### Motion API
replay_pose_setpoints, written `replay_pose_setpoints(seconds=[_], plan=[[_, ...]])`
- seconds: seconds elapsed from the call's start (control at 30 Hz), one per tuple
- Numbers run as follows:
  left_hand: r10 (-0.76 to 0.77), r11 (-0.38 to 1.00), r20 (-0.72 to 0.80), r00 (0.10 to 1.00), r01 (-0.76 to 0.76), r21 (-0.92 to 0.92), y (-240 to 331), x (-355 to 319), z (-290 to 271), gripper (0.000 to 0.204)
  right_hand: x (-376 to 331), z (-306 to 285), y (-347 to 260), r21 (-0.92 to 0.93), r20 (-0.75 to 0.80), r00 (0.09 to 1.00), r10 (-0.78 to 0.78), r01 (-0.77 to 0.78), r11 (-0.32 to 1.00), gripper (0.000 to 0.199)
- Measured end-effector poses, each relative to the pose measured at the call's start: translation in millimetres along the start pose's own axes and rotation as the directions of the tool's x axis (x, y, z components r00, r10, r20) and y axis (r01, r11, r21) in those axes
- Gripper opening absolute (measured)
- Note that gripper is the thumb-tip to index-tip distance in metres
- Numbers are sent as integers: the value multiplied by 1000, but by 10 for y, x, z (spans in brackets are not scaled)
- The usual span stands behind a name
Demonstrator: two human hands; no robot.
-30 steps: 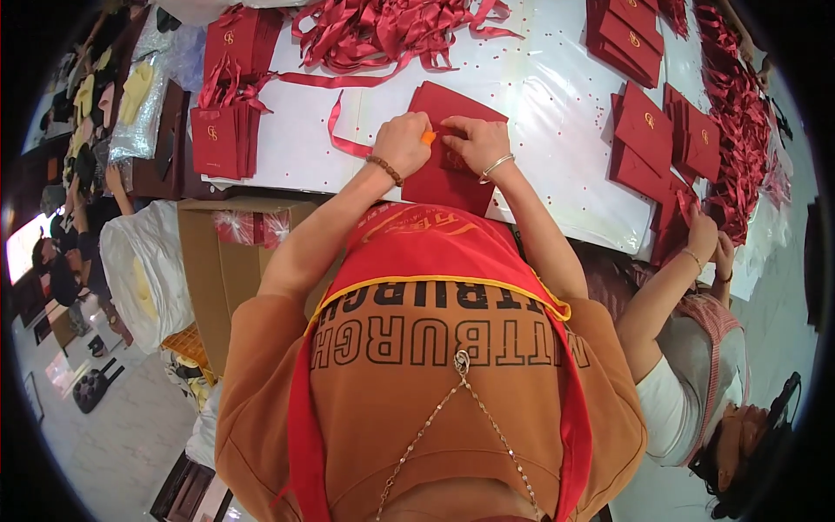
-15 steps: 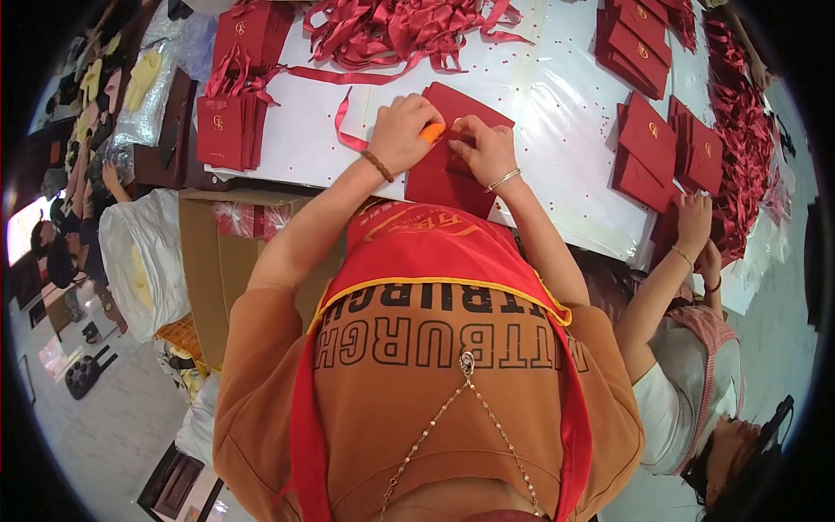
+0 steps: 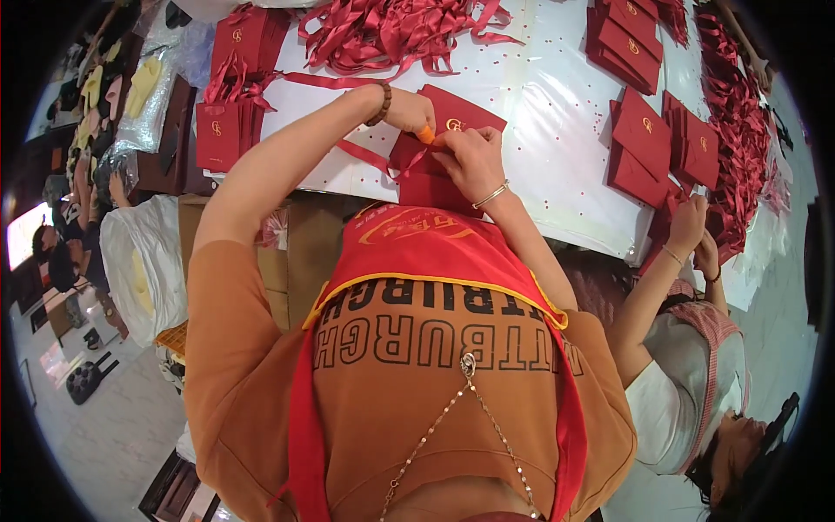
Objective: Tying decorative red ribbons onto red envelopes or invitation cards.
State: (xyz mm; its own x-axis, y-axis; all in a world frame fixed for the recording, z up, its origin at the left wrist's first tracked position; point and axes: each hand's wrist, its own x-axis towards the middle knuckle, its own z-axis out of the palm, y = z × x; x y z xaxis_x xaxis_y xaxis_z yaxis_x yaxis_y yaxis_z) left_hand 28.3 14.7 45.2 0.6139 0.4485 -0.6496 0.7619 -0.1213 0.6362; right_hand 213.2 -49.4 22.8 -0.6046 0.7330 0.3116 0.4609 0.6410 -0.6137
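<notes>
A flat red paper pouch (image 3: 465, 106) with a gold emblem lies on the white table in front of me, with more red card (image 3: 424, 190) at its near side. A red satin ribbon (image 3: 367, 157) runs from the left up to my fingers at the pouch's left part. My left hand (image 3: 407, 111), an orange cover on one finger, is bent down over that spot with its fingers pinched at the ribbon. My right hand (image 3: 476, 163) closes on the ribbon there too, resting against the pouch. The exact grip is partly hidden by the fingers.
Loose red ribbons (image 3: 383, 35) are heaped at the far side. Stacks of red pouches stand at left (image 3: 224, 135) and right (image 3: 639, 143). A co-worker's hands (image 3: 689, 226) work at the right beside a long ribbon pile (image 3: 739, 148). A cardboard box (image 3: 304, 248) sits below the table's edge.
My left elbow has lifted outward and the left wrist has turned so its fingers point down. My right hand has shifted slightly left and nearer. The ribbon now reaches my fingers.
</notes>
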Motion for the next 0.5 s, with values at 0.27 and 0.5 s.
replay_pose_setpoints(seconds=[0.27, 0.5], plan=[[-4, 981, -214, 977, -38, -191, -81, 178, 73, 21, 50, -14, 19, 38, 66, 996, 60, -63, 997, 15], [-310, 947, -894, 324, 189, -260, -694, -391, 182, 32, 76, 213, 432, 8, 194, 906, 375, -384, 923, 22]])
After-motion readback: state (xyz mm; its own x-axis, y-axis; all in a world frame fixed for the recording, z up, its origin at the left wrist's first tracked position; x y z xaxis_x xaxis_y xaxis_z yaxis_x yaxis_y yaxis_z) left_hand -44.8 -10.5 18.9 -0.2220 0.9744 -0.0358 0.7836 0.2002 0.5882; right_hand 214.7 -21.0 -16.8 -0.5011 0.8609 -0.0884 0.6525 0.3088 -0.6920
